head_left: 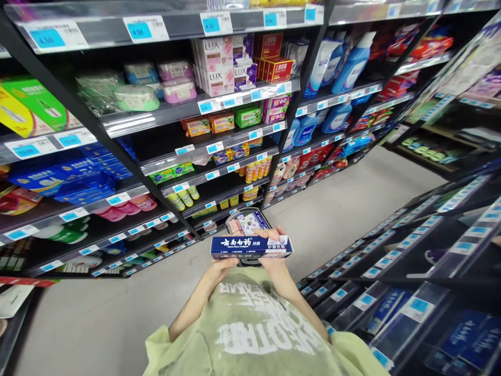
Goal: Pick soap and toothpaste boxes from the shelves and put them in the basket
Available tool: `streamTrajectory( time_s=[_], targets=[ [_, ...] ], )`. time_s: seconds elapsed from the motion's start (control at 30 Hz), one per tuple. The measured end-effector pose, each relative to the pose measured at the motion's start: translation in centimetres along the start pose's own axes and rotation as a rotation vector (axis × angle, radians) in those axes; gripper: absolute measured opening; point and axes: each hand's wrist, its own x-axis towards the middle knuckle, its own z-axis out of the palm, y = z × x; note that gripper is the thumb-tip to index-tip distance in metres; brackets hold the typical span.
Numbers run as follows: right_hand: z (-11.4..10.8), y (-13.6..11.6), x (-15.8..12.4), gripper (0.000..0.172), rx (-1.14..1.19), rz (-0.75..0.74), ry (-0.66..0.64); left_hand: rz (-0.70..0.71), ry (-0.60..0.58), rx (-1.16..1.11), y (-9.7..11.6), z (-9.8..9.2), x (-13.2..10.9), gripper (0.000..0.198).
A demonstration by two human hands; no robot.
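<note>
A long dark-blue toothpaste box (242,245) with white lettering lies level in front of my body. My right hand (275,248) grips its right end, the fingers over the top and front face. At the lower left edge of the box is my left hand (224,263), its fingers mostly hidden beneath and behind it. Just past the box, low near the floor, a dark basket (230,216) holds several packages, among them a white patterned pack (249,223) and a pinkish one (235,227).
Tall shelves (156,125) on the left carry boxed LUX soap (214,65), wrapped soap bars and blue detergent bottles (354,62). To the right, slanted shelves (391,250) with price tags hold blue boxes (387,310). Between them runs a grey floor aisle (336,209).
</note>
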Motion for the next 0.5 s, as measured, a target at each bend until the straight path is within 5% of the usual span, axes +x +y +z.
streamTrajectory(
  time_s=[0.13, 0.27, 0.33, 0.43, 0.5],
  targets=[
    [-2.4, 0.4, 0.7, 0.047, -0.006, 0.034, -0.147, 0.128, -0.107, 0.003, 0.1, 0.2, 0.0, 0.056],
    [-5.6, 1.2, 2.9, 0.051, -0.066, 0.053, -0.368, 0.182, -0.162, 0.001, -0.7, -0.4, 0.9, 0.039],
    [-6.8, 1.6, 4.0, 0.052, -0.098, 0.083, -0.232, 0.158, -0.164, 0.019, -1.2, -0.8, 1.5, 0.047],
    [-7.8, 2.2, 4.9, 0.051, -0.154, 0.129, 0.22, 0.101, -0.158, 0.047, -1.8, -1.5, 2.1, 0.059],
    [-8.2, 2.4, 5.0, 0.052, -0.193, 0.127, 0.381, 0.059, -0.106, 0.056, -2.2, -2.0, 2.3, 0.062]
  ],
)
